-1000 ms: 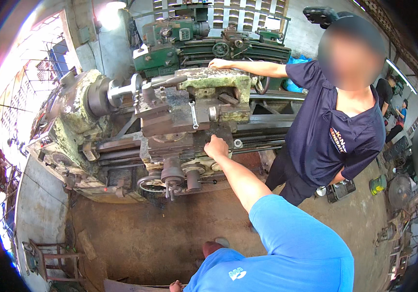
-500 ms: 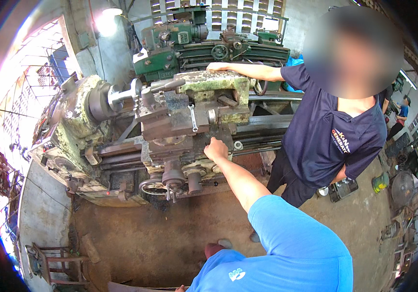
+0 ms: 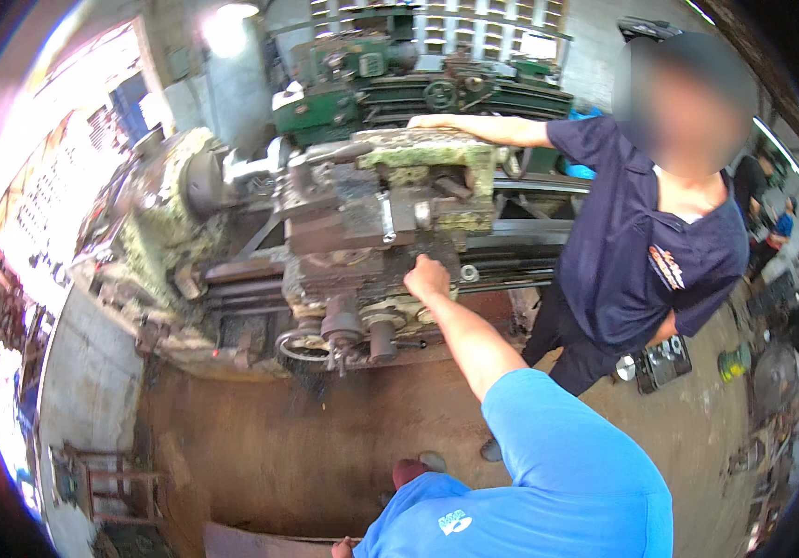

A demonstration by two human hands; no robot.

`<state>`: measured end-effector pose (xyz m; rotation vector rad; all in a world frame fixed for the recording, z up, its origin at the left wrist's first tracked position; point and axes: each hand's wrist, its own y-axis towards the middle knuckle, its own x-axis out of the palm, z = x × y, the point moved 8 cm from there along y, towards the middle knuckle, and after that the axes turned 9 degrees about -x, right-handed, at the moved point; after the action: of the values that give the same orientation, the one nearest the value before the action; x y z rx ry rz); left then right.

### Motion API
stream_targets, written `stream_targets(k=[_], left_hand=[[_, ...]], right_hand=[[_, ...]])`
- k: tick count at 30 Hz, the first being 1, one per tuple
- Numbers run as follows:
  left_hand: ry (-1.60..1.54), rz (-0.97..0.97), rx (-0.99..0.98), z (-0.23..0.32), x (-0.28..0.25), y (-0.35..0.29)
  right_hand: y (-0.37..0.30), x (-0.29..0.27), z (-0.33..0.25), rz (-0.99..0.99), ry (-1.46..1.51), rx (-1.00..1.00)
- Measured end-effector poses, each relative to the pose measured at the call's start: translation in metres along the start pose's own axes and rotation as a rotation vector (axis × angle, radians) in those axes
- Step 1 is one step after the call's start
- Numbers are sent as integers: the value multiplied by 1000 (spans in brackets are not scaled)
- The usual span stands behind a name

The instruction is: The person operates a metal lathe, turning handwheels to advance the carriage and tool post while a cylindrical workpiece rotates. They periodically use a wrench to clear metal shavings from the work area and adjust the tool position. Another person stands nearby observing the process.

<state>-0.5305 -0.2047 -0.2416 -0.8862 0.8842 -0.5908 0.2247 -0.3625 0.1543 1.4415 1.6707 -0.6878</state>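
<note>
My right hand (image 3: 428, 277) is closed at the front right of the lathe carriage (image 3: 316, 281), its fingers curled; whatever they may grip is hidden. Only a bit of my left hand (image 3: 343, 549) shows at the lower edge, beside my blue shirt, its fingers mostly out of sight. A combination wrench (image 3: 387, 219) lies on the compound slide, behind my right hand. Left of it stands the tool post (image 3: 303, 179). A shiny metal workpiece (image 3: 252, 169) with a disc-shaped end sticks out of the chuck (image 3: 204, 181). Below the carriage are a handwheel (image 3: 301, 344) and crank handles (image 3: 338, 353).
At the right a person in a dark shirt (image 3: 636, 228) rests one hand on the tailstock (image 3: 427, 158). Behind stands a green lathe (image 3: 390, 93). An open tool case (image 3: 662, 365) lies on the floor (image 3: 269, 437); a stand (image 3: 120, 484) is at lower left.
The view has shifted, so the lathe and the person appear slightly farther right, with some blur. My right hand remains closed at the same part of the carriage.
</note>
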Motion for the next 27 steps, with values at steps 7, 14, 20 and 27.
stream_targets(k=[7, 14, 20, 27], left_hand=[[-288, 4, -98, -43, -6, -2], [-323, -22, -87, -46, -5, -1], [-270, 10, -142, -50, -7, -3], [-213, 23, -75, -39, -4, 9]], right_hand=[[-2, 0, -9, -21, -95, -27], [-4, 3, -12, -14, -137, -54], [-5, 4, -16, -5, -205, -84], [-3, 6, -12, 19, -154, -79]])
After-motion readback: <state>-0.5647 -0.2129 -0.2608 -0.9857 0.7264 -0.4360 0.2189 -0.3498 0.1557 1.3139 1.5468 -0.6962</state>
